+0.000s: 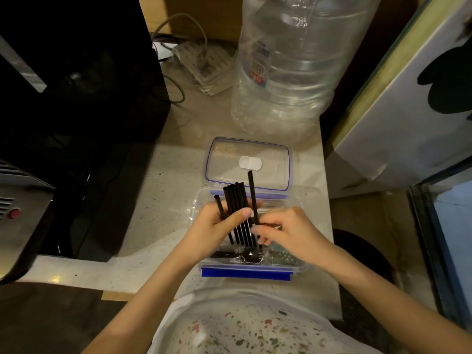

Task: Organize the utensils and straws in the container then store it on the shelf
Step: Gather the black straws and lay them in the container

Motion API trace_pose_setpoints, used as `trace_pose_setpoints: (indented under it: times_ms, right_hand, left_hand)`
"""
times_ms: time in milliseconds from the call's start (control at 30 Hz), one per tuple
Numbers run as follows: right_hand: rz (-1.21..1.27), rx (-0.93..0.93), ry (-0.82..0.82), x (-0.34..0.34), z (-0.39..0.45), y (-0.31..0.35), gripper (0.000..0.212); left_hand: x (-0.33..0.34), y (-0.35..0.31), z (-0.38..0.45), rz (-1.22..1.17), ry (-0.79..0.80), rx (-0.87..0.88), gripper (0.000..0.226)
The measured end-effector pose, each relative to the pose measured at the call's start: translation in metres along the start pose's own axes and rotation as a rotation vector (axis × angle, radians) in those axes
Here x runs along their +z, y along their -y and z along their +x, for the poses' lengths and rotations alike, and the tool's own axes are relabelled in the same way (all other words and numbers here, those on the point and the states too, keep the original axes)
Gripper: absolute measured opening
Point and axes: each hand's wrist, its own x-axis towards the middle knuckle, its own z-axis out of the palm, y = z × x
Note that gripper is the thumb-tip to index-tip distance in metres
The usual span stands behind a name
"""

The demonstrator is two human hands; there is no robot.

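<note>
A clear plastic container (251,269) with blue clips sits on the counter in front of me. Its clear lid (222,159) lies flat just behind it. My left hand (214,226) grips a bunch of several black straws (236,198) above the container, thumb across them. My right hand (288,231) pinches the lower part of one black straw (251,190) that stands higher than the others. Black plastic utensils in wrappers (237,255) lie in the near part of the container, partly hidden by my hands.
A big clear water bottle (288,67) stands behind the lid. A black appliance (76,98) fills the left side, with a metal machine (20,213) at the far left. Cables and a power strip (199,60) lie at the back. A white panel (408,111) is on the right.
</note>
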Motion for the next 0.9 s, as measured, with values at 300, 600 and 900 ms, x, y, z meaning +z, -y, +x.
trace_pose_setpoints:
  times_ms: [300, 600, 900]
  right_hand:
    - [-0.056, -0.009, 0.005, 0.004, 0.002, 0.002, 0.008]
    - [0.213, 0.045, -0.079, -0.060, -0.013, 0.028, 0.057]
    - [0.018, -0.248, -0.284, -0.021, 0.003, 0.048, 0.010]
  left_hand:
    - [0.008, -0.005, 0.004, -0.115, 0.148, -0.049, 0.033]
    - [0.019, 0.001, 0.013, 0.036, 0.203, -0.020, 0.018]
    - [0.039, 0.014, 0.019, 0.072, 0.069, 0.013, 0.028]
